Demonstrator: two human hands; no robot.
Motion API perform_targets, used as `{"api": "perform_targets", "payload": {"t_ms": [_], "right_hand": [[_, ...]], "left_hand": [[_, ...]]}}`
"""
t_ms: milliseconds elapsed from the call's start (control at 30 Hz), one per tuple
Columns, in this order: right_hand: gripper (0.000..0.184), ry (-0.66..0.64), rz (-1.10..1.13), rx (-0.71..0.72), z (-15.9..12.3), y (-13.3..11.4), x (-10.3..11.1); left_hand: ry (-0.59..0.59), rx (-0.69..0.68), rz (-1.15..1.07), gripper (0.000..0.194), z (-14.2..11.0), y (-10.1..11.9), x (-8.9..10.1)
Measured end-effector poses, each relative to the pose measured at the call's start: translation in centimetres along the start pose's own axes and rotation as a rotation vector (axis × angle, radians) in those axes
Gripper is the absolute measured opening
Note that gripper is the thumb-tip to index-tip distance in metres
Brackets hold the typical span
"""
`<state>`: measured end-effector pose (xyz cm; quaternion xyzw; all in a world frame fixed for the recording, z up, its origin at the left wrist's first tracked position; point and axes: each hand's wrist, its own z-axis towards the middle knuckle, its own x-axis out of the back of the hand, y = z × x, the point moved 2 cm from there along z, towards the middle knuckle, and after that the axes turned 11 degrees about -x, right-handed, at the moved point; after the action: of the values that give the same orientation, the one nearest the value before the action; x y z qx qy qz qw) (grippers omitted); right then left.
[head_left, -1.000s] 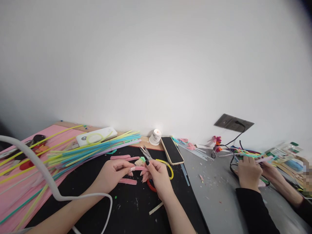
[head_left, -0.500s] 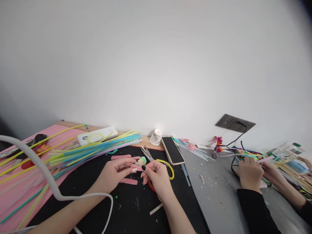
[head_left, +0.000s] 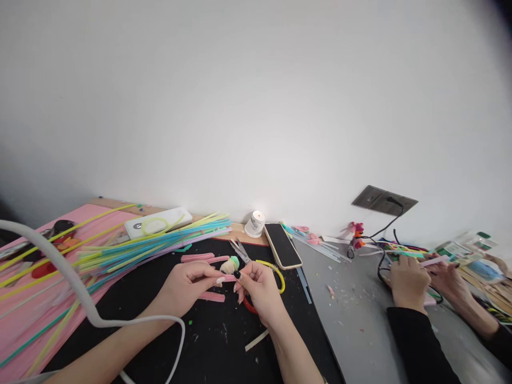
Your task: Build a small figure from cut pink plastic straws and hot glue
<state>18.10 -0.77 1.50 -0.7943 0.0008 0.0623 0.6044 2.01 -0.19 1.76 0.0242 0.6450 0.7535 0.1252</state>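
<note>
My left hand (head_left: 184, 286) and my right hand (head_left: 259, 288) meet over the black mat (head_left: 208, 341), both pinching a short pink straw piece (head_left: 228, 278) between thumb and fingers. Just beyond my fingertips lies a small cream and green bundle (head_left: 231, 264). Two more pink straw pieces (head_left: 199, 258) lie behind my left hand and another (head_left: 212, 297) lies under it. A yellow loop (head_left: 278, 273) and a red ring (head_left: 247, 305) sit beside my right hand.
A long bundle of coloured straws (head_left: 132, 247) fans out at left over a pink sheet (head_left: 28, 309). Scissors (head_left: 239, 248), a phone (head_left: 282, 245), a lit candle cup (head_left: 255, 224) and a white power bank (head_left: 158, 223) stand behind. Another person's hands (head_left: 408, 281) work at right.
My hands have stayed in place, with the fingers shifting slightly along the pink straw piece. The other person's hands at right moved a little.
</note>
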Motion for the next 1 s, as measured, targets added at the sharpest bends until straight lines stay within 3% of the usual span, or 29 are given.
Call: {"api": "perform_targets", "payload": {"t_ms": [200, 400, 533, 667, 1000], "right_hand": [[0.023, -0.012, 0.030, -0.006, 0.1, 0.2, 0.0], [0.023, -0.057, 0.120, -0.039, 0.1, 0.4, 0.1], [0.024, -0.077, 0.132, -0.048, 0.0, 0.5, 0.0], [0.023, -0.077, 0.122, -0.048, -0.1, 0.4, 0.0], [0.021, -0.076, 0.109, -0.054, -0.1, 0.3, 0.2]], "left_hand": [[-0.102, -0.112, 0.235, 0.011, 0.6, 0.1, 1.2], [-0.095, -0.184, 0.204, 0.013, 0.3, 0.2, 1.2], [-0.143, -0.441, 0.488, 0.012, 0.3, 0.3, 1.5], [-0.111, -0.645, 0.703, 0.015, 0.4, 0.4, 1.9], [-0.215, -0.707, 0.752, 0.022, 0.4, -0.1, 2.3]]}}
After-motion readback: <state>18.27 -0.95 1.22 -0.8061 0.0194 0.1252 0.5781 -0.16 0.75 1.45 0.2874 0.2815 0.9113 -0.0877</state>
